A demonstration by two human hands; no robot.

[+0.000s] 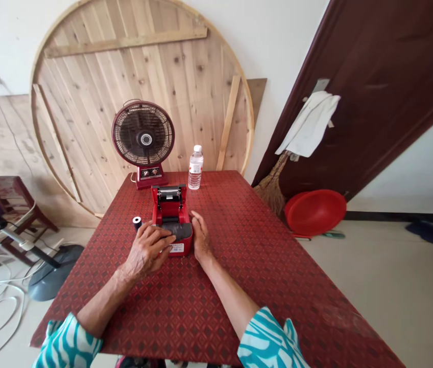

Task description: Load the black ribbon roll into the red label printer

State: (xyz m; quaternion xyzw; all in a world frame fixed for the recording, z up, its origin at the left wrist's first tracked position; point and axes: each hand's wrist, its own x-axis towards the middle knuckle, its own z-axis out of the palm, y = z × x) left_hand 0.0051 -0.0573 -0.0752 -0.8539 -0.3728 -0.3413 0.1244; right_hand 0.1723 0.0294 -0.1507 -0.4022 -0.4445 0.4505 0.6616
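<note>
A small red printer [187,246], which looks like a label printer, stands on the table with its lid raised. A black roll [169,195] sits inside the raised lid, and a dark strip of film [183,231] lies across the front of the body. My left hand [148,248] reaches over the front left corner, its fingers bent and pressed onto the film; the thumb is hidden. Along the printer's right side rests my right hand [201,237], fingers stretched out and pointing away from me. Just left of the printer stands a small black roll with a white core [137,222].
A red fan [143,138] and a water bottle [195,167] stand at the table's [239,245] far end, before a round wooden panel [170,76]. Right of the table are a broom [273,189] and a red basin [316,212]. Cables [2,301] lie on the floor at left.
</note>
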